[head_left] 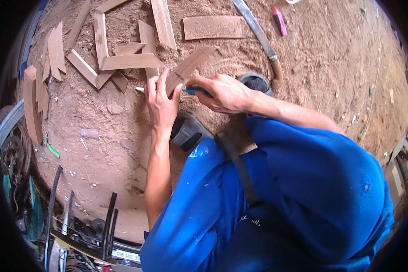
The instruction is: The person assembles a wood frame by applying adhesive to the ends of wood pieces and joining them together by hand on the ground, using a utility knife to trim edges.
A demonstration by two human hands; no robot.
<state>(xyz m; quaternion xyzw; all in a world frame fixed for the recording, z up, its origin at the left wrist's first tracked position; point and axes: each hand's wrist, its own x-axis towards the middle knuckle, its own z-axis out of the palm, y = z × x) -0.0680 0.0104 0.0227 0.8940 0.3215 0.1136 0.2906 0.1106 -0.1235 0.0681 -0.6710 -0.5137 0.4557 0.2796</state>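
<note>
Hands: left hand (162, 103) gripping wooden slat (194, 61), right hand (225, 93) grasping blue-tipped tool (190, 91).
Slat's far end: apart from machete (258, 34).
Ground (331, 59): stretches right beyond machete; wood pieces (129, 62) crowd left.

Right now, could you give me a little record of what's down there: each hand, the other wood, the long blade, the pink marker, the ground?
Left hand: thumb and fingers on a flat wooden strip
Right hand: gripping a slim blue-and-black tool, kind unclear, near the strip
Other wood: loose pieces, mostly upper left, some overlapping
Long blade: lying flat, wooden handle toward the person
Pink marker: lying right of the blade
Ground: brown, littered with small scraps
</note>
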